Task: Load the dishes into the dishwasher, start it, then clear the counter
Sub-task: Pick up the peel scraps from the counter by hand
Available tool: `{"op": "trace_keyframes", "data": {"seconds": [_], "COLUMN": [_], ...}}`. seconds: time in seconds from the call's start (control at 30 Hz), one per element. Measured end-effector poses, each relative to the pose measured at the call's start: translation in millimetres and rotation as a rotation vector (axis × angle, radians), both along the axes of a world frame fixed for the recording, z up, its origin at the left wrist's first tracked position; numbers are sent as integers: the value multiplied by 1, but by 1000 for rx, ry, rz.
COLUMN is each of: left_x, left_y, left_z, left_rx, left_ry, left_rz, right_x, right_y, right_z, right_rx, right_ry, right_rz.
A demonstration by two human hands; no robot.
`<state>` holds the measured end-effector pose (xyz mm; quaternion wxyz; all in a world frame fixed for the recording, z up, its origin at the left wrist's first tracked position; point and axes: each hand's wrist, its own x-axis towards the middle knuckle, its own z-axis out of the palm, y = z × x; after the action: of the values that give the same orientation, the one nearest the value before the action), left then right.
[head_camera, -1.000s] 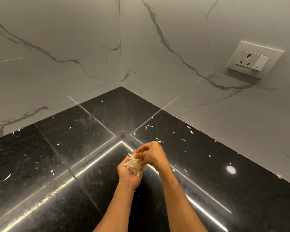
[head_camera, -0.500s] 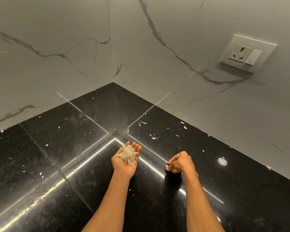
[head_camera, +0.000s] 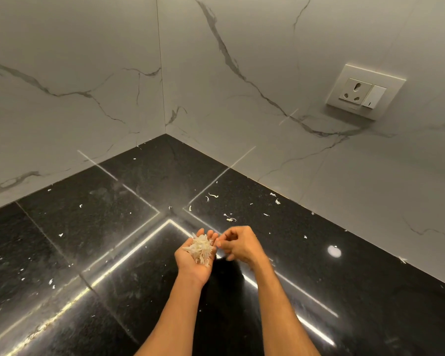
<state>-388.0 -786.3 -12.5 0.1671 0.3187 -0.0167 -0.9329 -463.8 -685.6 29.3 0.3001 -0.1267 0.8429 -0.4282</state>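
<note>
I read this as the last step, clearing the counter (head_camera: 62,253): nothing of the dishwasher or any dishes is in view. My left hand (head_camera: 195,260) lies palm up, fingers loosely cupped around a small heap of pale peelings (head_camera: 200,247). My right hand (head_camera: 238,244) sits just beside it, its fingertips (head_camera: 220,241) pinched together at the edge of the heap; whether they hold a flake I cannot tell, it is too small to see.

More scraps (head_camera: 230,218) lie just beyond the fingers, and others are scattered toward the wall on the right and well off to the left of the cupped palm. The next move, I judge, calls for dropping the pinch into the palm, then reaching out for those nearest bits while keeping the left hand level so the heap does not spill.

The counter directly beneath both hands is hidden, and glare streaks make small flakes hard to separate from reflections.
</note>
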Motion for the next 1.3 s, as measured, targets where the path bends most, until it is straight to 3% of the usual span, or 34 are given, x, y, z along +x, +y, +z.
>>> {"op": "trace_keyframes", "data": {"seconds": [0.13,0.27,0.4,0.53,0.77,0.97,1.17,1.3], "left_x": [-11,-26,-46,-66,-92,-99,-94,-85], "left_y": [4,4,-3,-8,-14,-19,-19,-16], "left_z": [1,9,15,17,7,1,0,2], "left_rx": [-4,-17,11,-5,-23,-41,-20,-8], "left_ry": [30,57,44,32,20,-7,-7,13], "left_rz": [-36,-48,-65,-85,-91,-115,-106,-101], "right_x": [-4,-25,-66,-124,-202,-223,-189,-143], "right_y": [-20,-13,12,39,38,28,35,38], "right_z": [18,30,22,-9,-17,-19,-31,-49], "right_rx": [-32,-47,-72,128,427,586,591,531], "right_ry": [126,121,138,253,419,370,384,482], "right_rz": [37,14,-260,-436,-72,279,260,127]}}
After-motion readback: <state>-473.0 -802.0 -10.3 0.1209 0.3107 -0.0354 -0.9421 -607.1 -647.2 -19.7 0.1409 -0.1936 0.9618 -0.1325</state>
